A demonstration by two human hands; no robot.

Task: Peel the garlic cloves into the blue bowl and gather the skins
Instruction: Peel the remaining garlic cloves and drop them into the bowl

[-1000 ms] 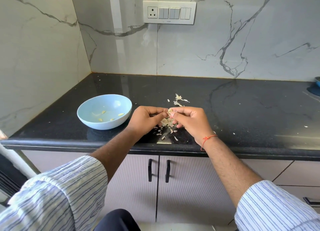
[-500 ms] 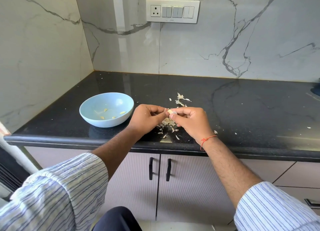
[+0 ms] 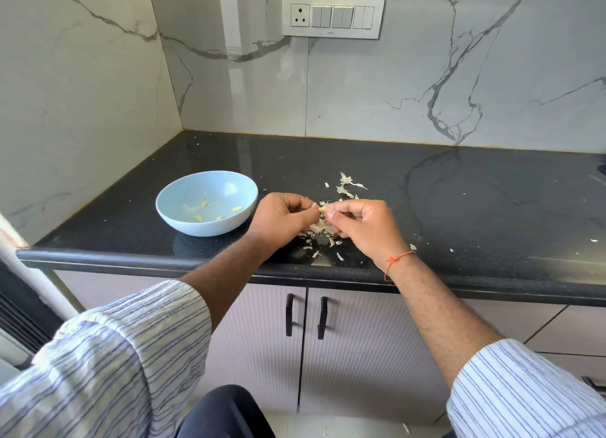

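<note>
A small, light, slick clove [image 3: 323, 210] is pinched just right of the bowl [image 3: 206, 202] by both hands, left [image 3: 282, 219] and right [image 3: 364, 227]; papery skin is best nipped at its tip.

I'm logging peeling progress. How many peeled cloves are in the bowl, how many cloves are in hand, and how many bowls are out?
Peeled cloves in the blue bowl: 4
Garlic clove pinched between left hand and right hand: 1
Blue bowls: 1
Total: 6
</note>
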